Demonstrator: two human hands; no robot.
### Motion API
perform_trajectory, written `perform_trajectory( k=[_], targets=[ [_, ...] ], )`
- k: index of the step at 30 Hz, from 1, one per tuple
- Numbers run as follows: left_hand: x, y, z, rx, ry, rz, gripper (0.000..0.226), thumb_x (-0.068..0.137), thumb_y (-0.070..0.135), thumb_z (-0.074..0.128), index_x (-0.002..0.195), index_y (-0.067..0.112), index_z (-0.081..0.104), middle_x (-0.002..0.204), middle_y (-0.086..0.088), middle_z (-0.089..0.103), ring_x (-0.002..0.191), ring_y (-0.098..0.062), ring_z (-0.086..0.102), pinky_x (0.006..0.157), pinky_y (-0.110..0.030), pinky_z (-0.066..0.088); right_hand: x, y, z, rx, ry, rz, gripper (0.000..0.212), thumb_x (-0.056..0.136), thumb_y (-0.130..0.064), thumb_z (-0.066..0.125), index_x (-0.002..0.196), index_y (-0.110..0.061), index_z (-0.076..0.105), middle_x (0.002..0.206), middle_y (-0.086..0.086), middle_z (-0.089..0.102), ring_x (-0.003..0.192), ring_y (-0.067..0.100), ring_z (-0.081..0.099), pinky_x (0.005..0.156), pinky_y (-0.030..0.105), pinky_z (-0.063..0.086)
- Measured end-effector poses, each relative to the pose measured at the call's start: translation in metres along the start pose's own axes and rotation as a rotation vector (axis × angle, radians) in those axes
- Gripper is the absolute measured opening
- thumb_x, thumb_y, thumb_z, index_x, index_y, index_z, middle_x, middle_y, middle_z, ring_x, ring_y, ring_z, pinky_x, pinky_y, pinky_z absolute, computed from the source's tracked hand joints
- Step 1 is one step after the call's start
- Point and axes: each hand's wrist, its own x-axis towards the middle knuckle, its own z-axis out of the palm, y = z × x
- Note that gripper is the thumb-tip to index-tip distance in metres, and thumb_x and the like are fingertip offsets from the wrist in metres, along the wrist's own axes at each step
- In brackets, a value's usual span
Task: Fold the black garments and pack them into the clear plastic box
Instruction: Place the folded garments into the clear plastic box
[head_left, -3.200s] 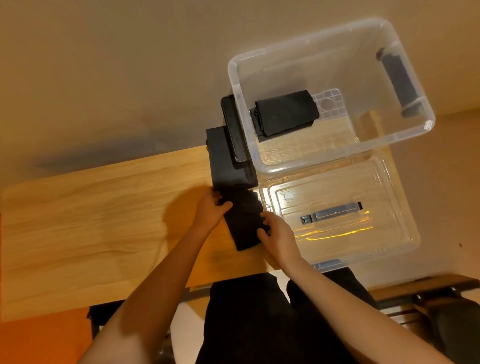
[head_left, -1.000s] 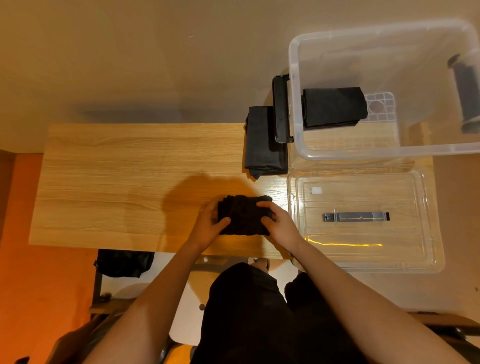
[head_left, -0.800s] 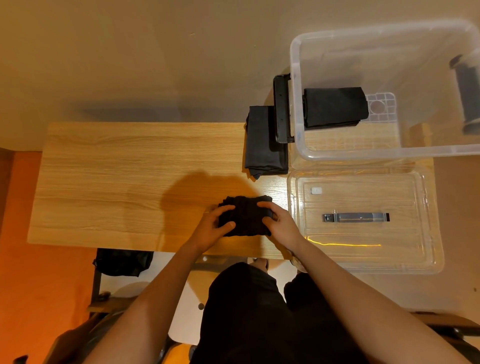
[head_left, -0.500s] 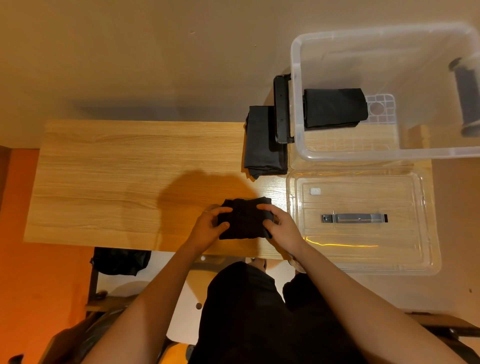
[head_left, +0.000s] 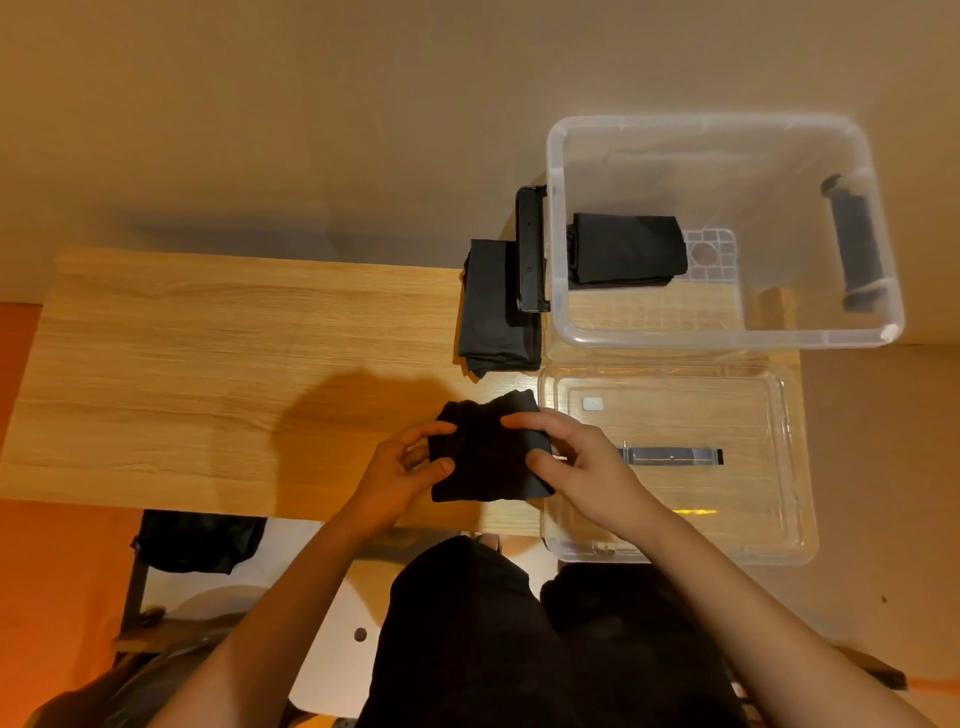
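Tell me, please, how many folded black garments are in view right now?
3: one inside the clear box at, one on the table left of the box, one between both hands.

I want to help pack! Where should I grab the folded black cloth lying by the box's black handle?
Probably pinch the folded black cloth by its two long edges from above. It lies flat on the wooden table. Start from its left side, since the clear plastic box and its handle crowd the right edge.
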Motion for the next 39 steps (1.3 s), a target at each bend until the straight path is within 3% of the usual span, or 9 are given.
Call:
perform_trajectory(
  k=[2,4,7,11,16,22,28,36,39],
  targets=[
    [-0.004,0.020,0.011,-0.034,-0.020,0.032,0.040,0.090,0.009,0.071,0.114,0.042,0.069,0.121,0.031,0.064,0.114,0.015,0.057,0.087,-0.011,0.051,-0.010,-0.022,-0.019,0.012,0.010,-0.023,0.046,0.095,0.007,0.056,0.131,-0.022,0.066,0.086,-0.032,0.065,0.088,-0.008,0.061,0.078,0.010,0.043],
    [-0.006,0.040,0.021,-0.115,-0.064,0.061,0.039,0.078,0.035,0.083,0.111,0.049,0.069,0.126,0.028,0.063,0.122,0.006,0.057,0.094,-0.021,0.053,-0.017,-0.036,-0.035,0.054,0.040,-0.036,0.047,0.096,0.004,0.059,0.126,-0.031,0.070,0.059,-0.014,0.047,0.060,0.002,0.046,0.062,0.013,0.034],
    [0.001,0.062,0.042,-0.230,-0.118,0.057,0.056,0.075,0.031,0.085,0.125,0.042,0.062,0.131,0.011,0.065,0.127,-0.013,0.059,0.095,-0.032,0.055,-0.024,-0.057,-0.058,0.124,0.058,-0.065,0.051,0.095,0.000,0.062,0.120,-0.044,0.070,0.059,0.008,0.032,0.057,0.022,0.032,0.057,0.027,0.030],
    [0.016,0.099,0.080,-0.230,-0.235,0.067,0.051,0.086,0.012,0.059,0.129,0.038,0.047,0.106,0.012,0.075,0.107,-0.012,0.070,0.083,-0.027,0.057,-0.032,-0.069,-0.094,0.234,0.071,-0.107,0.051,0.096,0.005,0.060,0.120,-0.039,0.071,0.051,-0.003,0.034,0.049,0.012,0.031,0.052,0.021,0.030],
    [0.027,0.136,0.125,-0.264,-0.274,0.079,0.047,0.088,0.015,0.060,0.130,0.032,0.047,0.115,0.015,0.073,0.114,-0.009,0.067,0.084,-0.025,0.056,-0.040,-0.080,-0.141,0.409,0.095,-0.103,0.044,0.094,0.020,0.046,0.119,-0.010,0.067,0.048,-0.017,0.053,0.046,0.001,0.052,0.053,0.009,0.041],
    [0.045,0.171,0.173,-0.396,-0.257,0.143,0.051,0.092,0.018,0.060,0.139,0.025,0.042,0.127,0.001,0.069,0.123,-0.024,0.062,0.090,-0.033,0.055,-0.039,-0.079,-0.196,0.729,0.100,-0.131,0.042,0.078,0.004,0.062,0.102,-0.024,0.081,0.112,-0.001,0.075,0.108,0.012,0.069,0.081,0.021,0.056],
    [0.069,0.194,0.222,-0.563,-0.232,0.171,0.043,0.094,0.012,0.061,0.133,0.023,0.046,0.125,-0.005,0.069,0.118,-0.026,0.065,0.089,-0.039,0.059,-0.030,-0.077,-0.244,0.845,0.086,-0.146,0.040,0.071,-0.003,0.067,0.102,-0.024,0.081,0.120,0.002,0.072,0.113,0.019,0.068,0.080,0.026,0.059],
    [0.134,0.208,0.219,0.050,0.230,0.296,0.036,0.089,0.013,0.074,0.110,0.042,0.065,0.114,-0.007,0.068,0.093,-0.020,0.064,0.096,-0.047,0.052,0.034,-0.028,-0.307,0.299,0.256,0.000,0.049,0.092,0.007,0.060,0.117,-0.032,0.074,0.125,0.002,0.068,0.114,0.023,0.067,0.082,0.031,0.058],
    [0.167,0.209,0.214,0.215,0.228,0.280,0.034,0.091,0.008,0.070,0.113,0.034,0.064,0.117,0.007,0.061,0.110,-0.008,0.055,0.110,-0.033,0.044,0.071,-0.011,-0.310,0.131,0.241,0.051,0.047,0.093,0.003,0.061,0.119,-0.035,0.070,0.122,-0.009,0.064,0.113,0.018,0.065,0.088,0.038,0.060]
  ],
)
